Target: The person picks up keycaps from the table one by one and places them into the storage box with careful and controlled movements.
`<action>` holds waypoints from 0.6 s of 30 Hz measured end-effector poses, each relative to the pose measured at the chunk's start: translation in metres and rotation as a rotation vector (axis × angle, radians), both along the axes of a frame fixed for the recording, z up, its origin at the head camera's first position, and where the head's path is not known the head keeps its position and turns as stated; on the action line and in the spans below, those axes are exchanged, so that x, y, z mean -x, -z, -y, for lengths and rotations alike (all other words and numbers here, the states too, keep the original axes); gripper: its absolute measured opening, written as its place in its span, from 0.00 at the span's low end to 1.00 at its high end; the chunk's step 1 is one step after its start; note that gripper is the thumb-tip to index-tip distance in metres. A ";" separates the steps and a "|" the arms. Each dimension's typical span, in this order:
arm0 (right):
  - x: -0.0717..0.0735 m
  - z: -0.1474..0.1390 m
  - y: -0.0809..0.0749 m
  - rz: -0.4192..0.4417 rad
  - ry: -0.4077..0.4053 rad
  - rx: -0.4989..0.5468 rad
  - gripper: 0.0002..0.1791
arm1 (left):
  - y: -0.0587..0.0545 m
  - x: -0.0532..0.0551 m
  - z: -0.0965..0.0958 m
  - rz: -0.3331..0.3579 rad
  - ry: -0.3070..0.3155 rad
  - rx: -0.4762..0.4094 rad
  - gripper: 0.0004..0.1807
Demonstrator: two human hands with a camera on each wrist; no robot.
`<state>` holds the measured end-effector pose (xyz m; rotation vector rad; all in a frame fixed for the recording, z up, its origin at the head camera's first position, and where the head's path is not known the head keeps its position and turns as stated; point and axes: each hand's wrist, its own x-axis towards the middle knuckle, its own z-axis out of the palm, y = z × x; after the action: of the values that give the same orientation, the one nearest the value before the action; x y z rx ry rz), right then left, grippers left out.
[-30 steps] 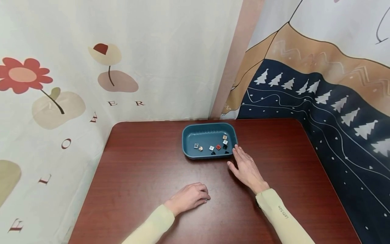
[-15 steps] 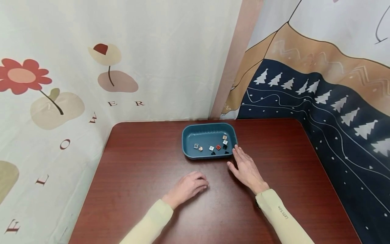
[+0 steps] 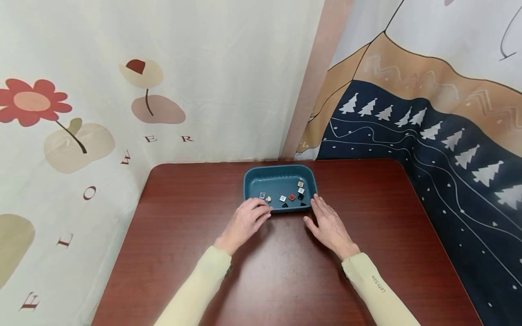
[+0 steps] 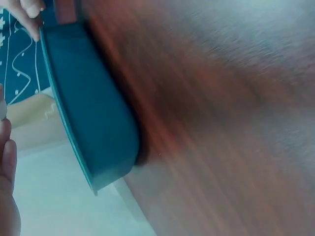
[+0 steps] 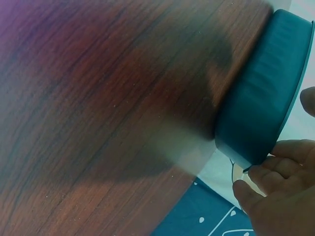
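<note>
A teal tray (image 3: 254,172) stands near the table's far edge with several small square pieces in it, among them a red piece (image 3: 292,197), a white piece (image 3: 283,198) and a beige one (image 3: 300,184). My left hand (image 3: 244,222) is at the tray's front-left rim, its fingers bent. Between its fingertips shows a small whitish piece (image 4: 2,109), mostly cut off by the left wrist view's edge. My right hand (image 3: 331,228) lies at the tray's front-right corner with fingers extended. In the right wrist view its fingertips (image 5: 256,172) touch the tray's rim.
The tray stands on a reddish-brown wooden table (image 3: 195,194). A white curtain (image 3: 228,81) with flower prints hangs behind and to the left. On the right hangs a dark blue cloth (image 3: 379,131) with white trees.
My left hand has moved forward from the middle of the table to the tray's front-left rim. My right hand has stayed at the tray's corner. The tray has hardly moved.
</note>
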<state>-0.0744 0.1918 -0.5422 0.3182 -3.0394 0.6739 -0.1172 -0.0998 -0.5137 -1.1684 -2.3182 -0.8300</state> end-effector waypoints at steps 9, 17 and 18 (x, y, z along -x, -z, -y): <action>-0.001 -0.001 0.003 -0.001 0.001 -0.019 0.40 | 0.000 0.026 -0.005 0.110 -0.092 0.055 0.09; -0.001 0.000 0.003 -0.001 -0.006 -0.071 0.41 | -0.001 0.043 -0.015 0.139 -0.092 0.117 0.07; -0.001 0.001 0.003 -0.001 -0.007 -0.077 0.41 | -0.001 0.044 -0.017 0.142 -0.094 0.123 0.07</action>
<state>-0.0730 0.1912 -0.5455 0.3312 -3.0707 0.5573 -0.1616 -0.0823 -0.5129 -1.0718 -2.5505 -0.7686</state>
